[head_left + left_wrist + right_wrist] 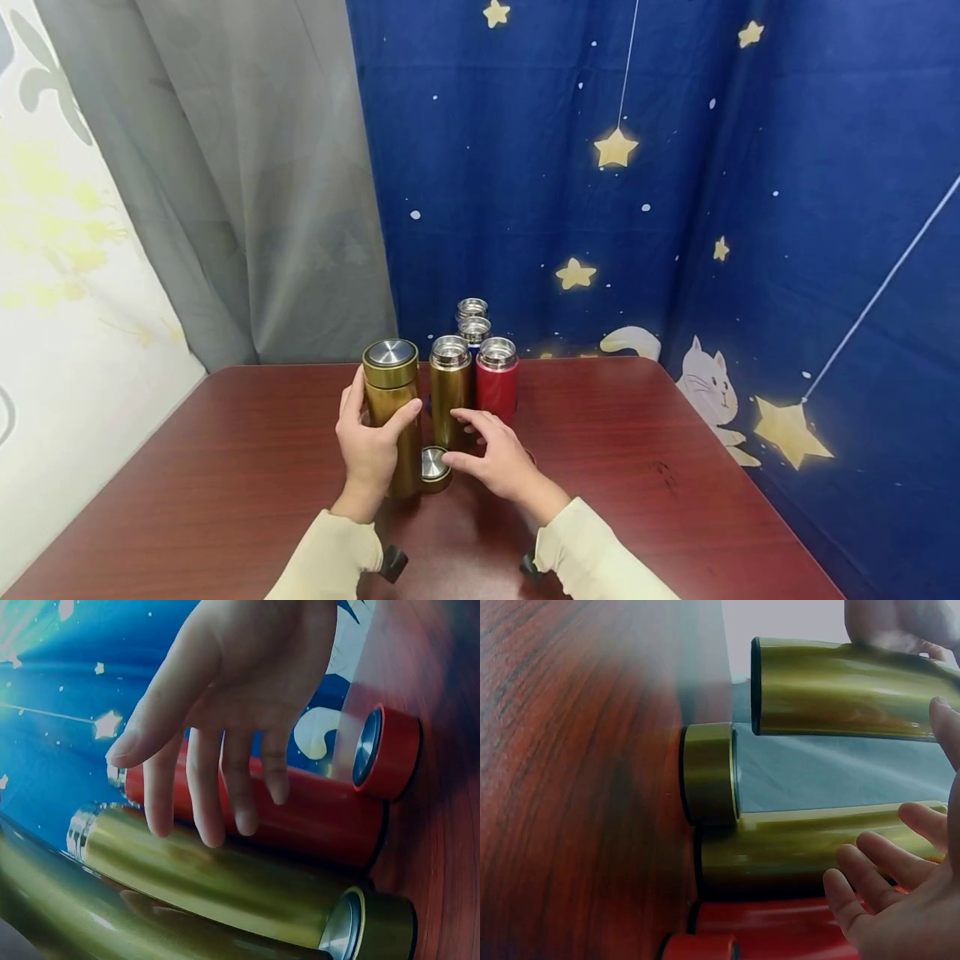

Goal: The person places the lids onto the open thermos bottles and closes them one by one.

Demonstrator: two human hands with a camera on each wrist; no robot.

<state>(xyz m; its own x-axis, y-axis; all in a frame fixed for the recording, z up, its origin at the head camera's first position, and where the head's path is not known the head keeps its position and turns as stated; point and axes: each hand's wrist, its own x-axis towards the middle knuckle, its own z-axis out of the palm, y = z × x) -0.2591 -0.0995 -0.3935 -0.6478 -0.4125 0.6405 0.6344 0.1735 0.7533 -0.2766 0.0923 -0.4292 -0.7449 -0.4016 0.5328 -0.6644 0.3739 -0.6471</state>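
Tabletop (225, 467), left fingers (353, 407) gripping capped flask (388, 402), right fingers (480, 419) spread

The left forearm (321, 560) and right forearm (602, 552) angle inward, sleeved in pale cloth. The left hand (371, 450) is raised in a grip, fingers curled, thumb opposing; the right hand (498, 460) reaches leftward, fingers loosely extended and parted, thumb apart.

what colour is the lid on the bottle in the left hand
The lid is gold with a silvery top, clearest in the head view.
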